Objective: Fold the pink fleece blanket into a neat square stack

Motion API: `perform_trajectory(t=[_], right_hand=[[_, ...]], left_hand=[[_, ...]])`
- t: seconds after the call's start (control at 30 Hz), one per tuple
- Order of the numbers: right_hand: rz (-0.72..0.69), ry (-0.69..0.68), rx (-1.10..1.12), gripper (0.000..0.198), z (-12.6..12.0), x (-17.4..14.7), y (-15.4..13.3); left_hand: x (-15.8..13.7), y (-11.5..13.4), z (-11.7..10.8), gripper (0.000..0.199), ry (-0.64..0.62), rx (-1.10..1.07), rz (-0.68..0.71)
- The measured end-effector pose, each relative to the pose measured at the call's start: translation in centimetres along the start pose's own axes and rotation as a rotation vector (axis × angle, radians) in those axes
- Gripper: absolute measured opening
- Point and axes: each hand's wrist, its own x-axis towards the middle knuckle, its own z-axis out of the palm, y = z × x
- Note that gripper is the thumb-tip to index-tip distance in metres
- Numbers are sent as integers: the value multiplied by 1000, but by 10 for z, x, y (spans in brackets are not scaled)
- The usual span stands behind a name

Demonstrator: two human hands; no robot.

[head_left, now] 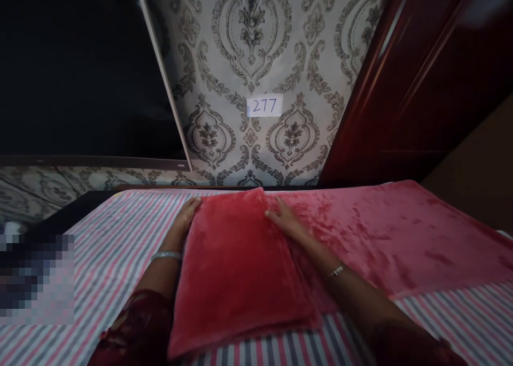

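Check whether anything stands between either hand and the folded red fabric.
Nothing visible does: the left hand touches the left edge of the folded red fabric, and the right hand its right edge.

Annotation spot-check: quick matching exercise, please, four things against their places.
Things:
1. left hand
2. right hand
3. paper card
4. striped sheet

Places:
A. beneath the folded red cloth
B. at that cloth's right edge
C. on the patterned wallpaper
D. at that cloth's left edge

Pairs: 1-D, 2-B, 3-C, 4-A
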Motion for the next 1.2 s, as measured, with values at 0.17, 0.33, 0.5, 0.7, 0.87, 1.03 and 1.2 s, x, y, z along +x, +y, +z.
perform_trajectory(t=[0.17,0.33,0.5,0.7,0.87,1.03,1.2], right_hand=[[139,44,-87,59,13,56,-24],[128,109,-134,19,30,65,-14],[108,154,-191,11,34,58,-1],[128,99,-246,14,29,60,-6],[174,55,-305,43,20,79,-22],[163,44,-362,39,24,86,-27],[182,59,-427,33,30,73,-20]], left_hand=[[8,-1,-1,63,-93,72,-30],[17,-8,3,42,-15,204,-24],[21,-8,6,28,66,320,-34],[16,-4,7,38,51,308,-45],[12,1,8,45,16,336,-16],[10,7,12,28,27,452,0],[7,12,18,21,98,608,16]])
